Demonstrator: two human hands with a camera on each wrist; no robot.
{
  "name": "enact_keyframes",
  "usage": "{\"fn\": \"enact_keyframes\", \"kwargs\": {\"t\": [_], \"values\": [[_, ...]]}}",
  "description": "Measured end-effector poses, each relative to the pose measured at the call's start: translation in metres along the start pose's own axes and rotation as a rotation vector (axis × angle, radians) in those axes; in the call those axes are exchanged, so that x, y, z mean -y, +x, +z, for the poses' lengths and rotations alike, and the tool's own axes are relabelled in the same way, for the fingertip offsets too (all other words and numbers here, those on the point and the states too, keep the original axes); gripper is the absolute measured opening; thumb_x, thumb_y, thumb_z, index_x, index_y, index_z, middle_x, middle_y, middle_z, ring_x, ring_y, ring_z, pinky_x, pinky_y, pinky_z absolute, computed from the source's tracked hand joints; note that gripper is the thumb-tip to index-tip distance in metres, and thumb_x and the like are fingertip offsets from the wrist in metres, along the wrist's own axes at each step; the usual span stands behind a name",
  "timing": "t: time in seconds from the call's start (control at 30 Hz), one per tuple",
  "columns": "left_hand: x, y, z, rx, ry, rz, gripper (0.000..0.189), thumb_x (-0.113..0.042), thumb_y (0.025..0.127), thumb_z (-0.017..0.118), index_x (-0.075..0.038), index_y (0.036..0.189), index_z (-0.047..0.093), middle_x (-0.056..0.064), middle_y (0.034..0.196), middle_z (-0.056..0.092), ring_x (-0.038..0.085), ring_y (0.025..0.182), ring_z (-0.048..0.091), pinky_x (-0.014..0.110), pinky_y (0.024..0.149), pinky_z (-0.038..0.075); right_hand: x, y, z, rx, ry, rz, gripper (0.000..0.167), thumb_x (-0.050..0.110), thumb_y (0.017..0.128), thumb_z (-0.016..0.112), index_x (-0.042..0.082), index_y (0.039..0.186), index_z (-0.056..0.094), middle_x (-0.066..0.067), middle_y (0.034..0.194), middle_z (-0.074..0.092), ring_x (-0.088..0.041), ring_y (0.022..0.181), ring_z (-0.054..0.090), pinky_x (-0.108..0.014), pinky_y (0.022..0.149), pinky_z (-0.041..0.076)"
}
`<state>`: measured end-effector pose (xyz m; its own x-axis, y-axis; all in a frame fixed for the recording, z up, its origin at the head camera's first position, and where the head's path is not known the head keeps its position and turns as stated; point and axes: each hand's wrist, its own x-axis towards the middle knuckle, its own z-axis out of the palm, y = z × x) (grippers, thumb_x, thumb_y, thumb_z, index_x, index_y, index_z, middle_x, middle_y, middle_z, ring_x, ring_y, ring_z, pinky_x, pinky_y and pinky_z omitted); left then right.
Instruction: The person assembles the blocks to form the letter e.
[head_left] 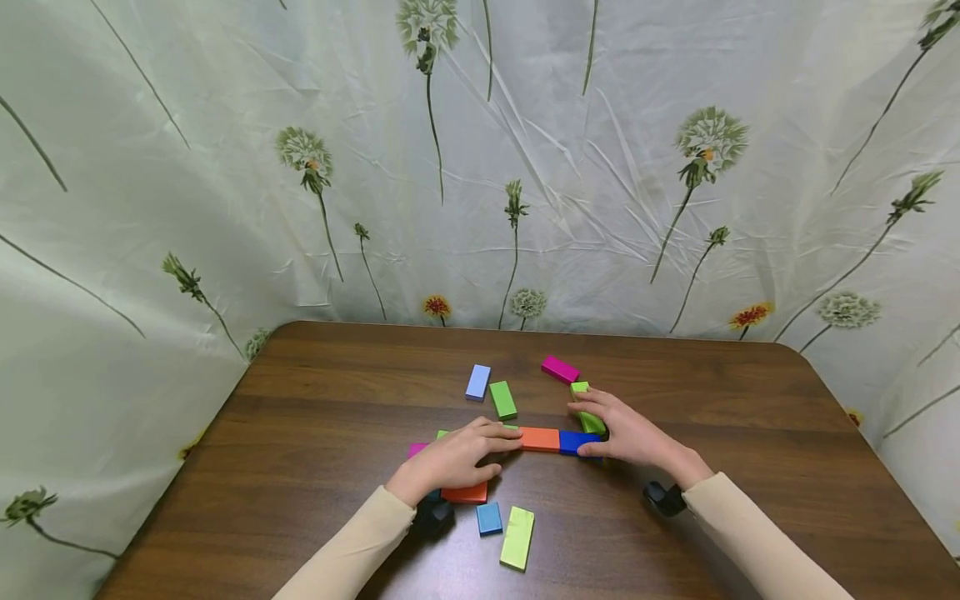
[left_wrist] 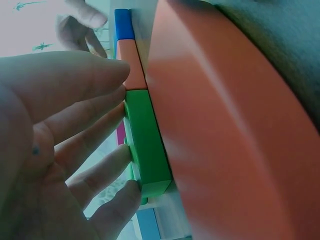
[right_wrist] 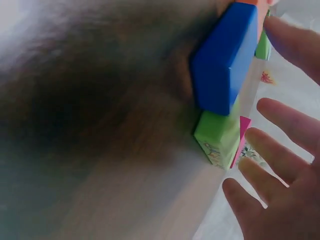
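Observation:
An orange block (head_left: 540,439) and a blue block (head_left: 573,442) lie end to end in a row on the table. A green block (left_wrist: 147,140) continues that row on the left, mostly covered by my left hand (head_left: 467,454) in the head view. Fairly straight, the left fingertips rest along the green block's side and top edge. My right hand (head_left: 628,429) is spread at the row's right end, thumb by the blue block. Its other fingers reach over a lime block (head_left: 589,417) that stands behind the blue one's end. Nothing is gripped in either hand.
Behind the row lie a light blue block (head_left: 477,382), a green block (head_left: 503,400) and a magenta block (head_left: 560,369). Nearer me are a red-orange block (head_left: 465,493), a small blue block (head_left: 490,518) and a yellow-green block (head_left: 517,538). A floral curtain (head_left: 600,167) hangs behind the table.

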<state>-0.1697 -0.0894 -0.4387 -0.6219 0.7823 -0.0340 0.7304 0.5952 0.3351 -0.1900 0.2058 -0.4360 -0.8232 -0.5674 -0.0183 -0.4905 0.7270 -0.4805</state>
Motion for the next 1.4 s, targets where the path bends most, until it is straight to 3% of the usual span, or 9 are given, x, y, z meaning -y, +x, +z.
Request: {"fn": "enact_keyframes", "kwargs": {"t": [0.13,0.8,1.13,1.4], "values": [[0.000,0.000,0.000,0.002,0.004,0.002,0.045,-0.018,0.094,0.061,-0.011,0.138,0.053,0.000,0.142,0.047,0.019,0.122,0.043,0.030,0.099,0.040,0.001,-0.003,0.002,0.029,-0.003,0.016,0.066,0.029,0.080,0.077,0.002,0.135,0.053,-0.026,0.142,0.037,-0.046,0.131,0.031,-0.060,0.098,0.035],[0.000,0.000,0.001,0.001,-0.006,-0.015,0.045,-0.019,0.095,0.061,-0.012,0.139,0.053,-0.001,0.143,0.046,0.018,0.123,0.043,0.031,0.098,0.041,-0.008,-0.008,0.004,0.002,0.038,-0.033,0.061,0.024,0.080,0.078,0.002,0.132,0.056,-0.021,0.144,0.039,-0.042,0.131,0.034,-0.058,0.100,0.034],[0.003,0.000,0.003,-0.004,-0.008,-0.004,0.045,-0.018,0.094,0.061,-0.012,0.138,0.053,-0.001,0.142,0.047,0.019,0.122,0.043,0.031,0.098,0.041,-0.010,-0.015,0.004,-0.015,-0.001,-0.090,0.040,0.019,0.082,0.075,0.012,0.121,0.067,-0.021,0.145,0.037,-0.043,0.134,0.028,-0.058,0.099,0.036],[0.003,0.000,0.003,-0.003,-0.010,-0.003,0.046,-0.019,0.095,0.061,-0.012,0.139,0.052,-0.001,0.143,0.047,0.019,0.123,0.042,0.031,0.098,0.041,-0.011,-0.015,0.005,-0.003,0.002,-0.086,0.037,0.016,0.084,0.074,0.011,0.120,0.067,-0.020,0.144,0.040,-0.043,0.132,0.033,-0.059,0.099,0.035]]}}
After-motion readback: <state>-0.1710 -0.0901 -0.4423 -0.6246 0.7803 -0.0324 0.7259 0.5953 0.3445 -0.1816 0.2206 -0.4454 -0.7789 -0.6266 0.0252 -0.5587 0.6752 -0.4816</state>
